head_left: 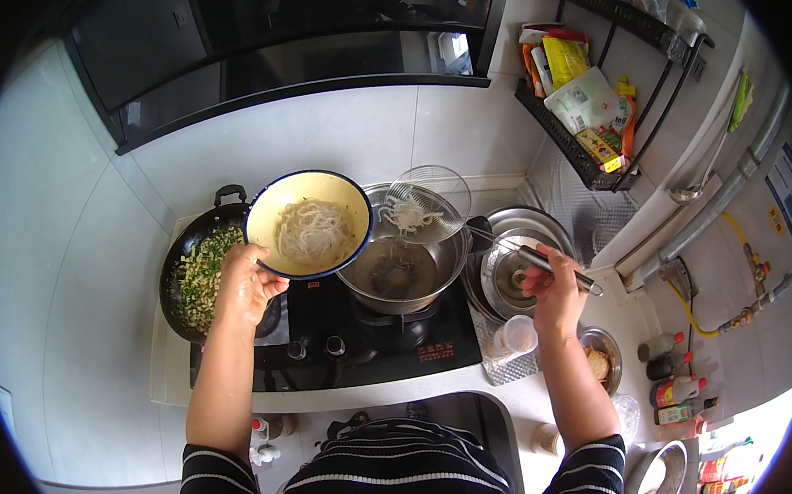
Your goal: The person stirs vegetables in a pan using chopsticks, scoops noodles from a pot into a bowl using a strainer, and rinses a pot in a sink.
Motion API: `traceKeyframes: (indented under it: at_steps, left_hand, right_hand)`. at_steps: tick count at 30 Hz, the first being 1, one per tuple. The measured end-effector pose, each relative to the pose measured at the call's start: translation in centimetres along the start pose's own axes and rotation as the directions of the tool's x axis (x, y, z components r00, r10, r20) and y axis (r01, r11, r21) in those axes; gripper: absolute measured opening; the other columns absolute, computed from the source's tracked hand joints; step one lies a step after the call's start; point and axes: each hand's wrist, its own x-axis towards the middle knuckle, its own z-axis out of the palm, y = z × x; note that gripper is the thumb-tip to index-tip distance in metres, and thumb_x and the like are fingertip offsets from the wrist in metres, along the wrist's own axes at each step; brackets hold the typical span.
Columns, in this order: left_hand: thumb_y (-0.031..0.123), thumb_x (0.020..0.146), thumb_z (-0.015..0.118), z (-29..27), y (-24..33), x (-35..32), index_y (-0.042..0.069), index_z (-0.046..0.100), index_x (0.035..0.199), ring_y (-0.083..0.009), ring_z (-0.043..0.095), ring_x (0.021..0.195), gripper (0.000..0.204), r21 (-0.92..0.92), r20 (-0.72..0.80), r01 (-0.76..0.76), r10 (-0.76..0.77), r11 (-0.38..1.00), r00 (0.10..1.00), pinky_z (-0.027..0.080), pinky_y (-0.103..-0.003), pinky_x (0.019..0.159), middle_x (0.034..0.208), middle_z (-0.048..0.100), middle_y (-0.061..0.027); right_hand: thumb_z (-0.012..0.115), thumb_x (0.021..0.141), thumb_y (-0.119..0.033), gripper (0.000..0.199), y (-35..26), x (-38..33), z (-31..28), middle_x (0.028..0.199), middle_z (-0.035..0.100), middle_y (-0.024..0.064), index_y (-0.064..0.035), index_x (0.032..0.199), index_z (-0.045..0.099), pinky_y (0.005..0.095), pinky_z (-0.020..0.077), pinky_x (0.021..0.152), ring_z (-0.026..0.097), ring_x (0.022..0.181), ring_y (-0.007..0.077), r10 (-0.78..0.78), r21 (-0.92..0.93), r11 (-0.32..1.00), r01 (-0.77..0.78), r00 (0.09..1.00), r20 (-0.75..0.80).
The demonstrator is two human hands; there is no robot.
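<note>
My left hand [248,284] grips the near rim of a cream enamel bowl [263,208] with a dark blue edge. Translucent, pale noodles [314,232] lie in it. The bowl is raised between a black wok and a steel pot [449,269] of liquid, overlapping the pot's left side. My right hand [555,290] is wrapped around the handle of a wire mesh strainer [446,184]. Its basket is over the far side of the pot and carries a small clump of noodles [409,216].
The wok [170,277] holds chopped greens and pale bits on the black stove [379,361]. Right of the pot are stacked steel bowls [549,230], a plastic cup [516,336] and seasoning bottles [675,392]. Above hangs a black rack [560,135] with packets.
</note>
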Motion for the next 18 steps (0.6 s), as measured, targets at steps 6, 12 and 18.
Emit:
traceKeyframes:
  at_steps: [6,12,18]
  left_hand:
    - [0.018,0.075,0.06,0.6,-0.1,-0.3,0.007,0.045,0.093,-0.02,0.058,0.053,0.026,0.002,-0.008,0.01,-0.01,1.0,1.0,0.051,-0.031,0.048,0.072,0.058,-0.0104]
    - [0.018,0.076,0.06,0.6,-0.1,-0.2,0.007,0.046,0.093,-0.0194,0.058,0.053,0.025,0.006,-0.015,0.021,-0.021,1.0,1.0,0.051,-0.03,0.048,0.071,0.057,-0.0105]
    - [0.019,0.076,0.06,0.4,-0.2,-0.1,0.007,0.046,0.092,-0.0193,0.057,0.053,0.025,0.005,-0.003,0.026,-0.026,1.0,1.0,0.051,-0.031,0.048,0.07,0.057,-0.0099]
  right_hand:
    - [0.056,0.087,-0.027,0.032,-2.9,0.1,0.5,0.063,0.059,0.0086,0.0031,0.096,0.063,0.0249,0.0442,0.044,0.054,0.048,0.0141,-0.107,0.0,0.994,0.107,0.994,0.03]
    - [0.056,0.087,-0.025,0.032,-3.5,0.2,0.9,0.063,0.059,0.0092,0.0042,0.097,0.063,0.0253,0.0447,0.044,0.055,0.048,0.0142,-0.155,-0.011,0.988,0.156,0.987,0.047]
    - [0.057,0.087,-0.024,0.031,-3.2,0.2,0.7,0.065,0.06,0.0093,0.0046,0.098,0.063,0.0246,0.0455,0.044,0.055,0.048,0.0139,-0.137,-0.002,0.99,0.138,0.989,0.05]
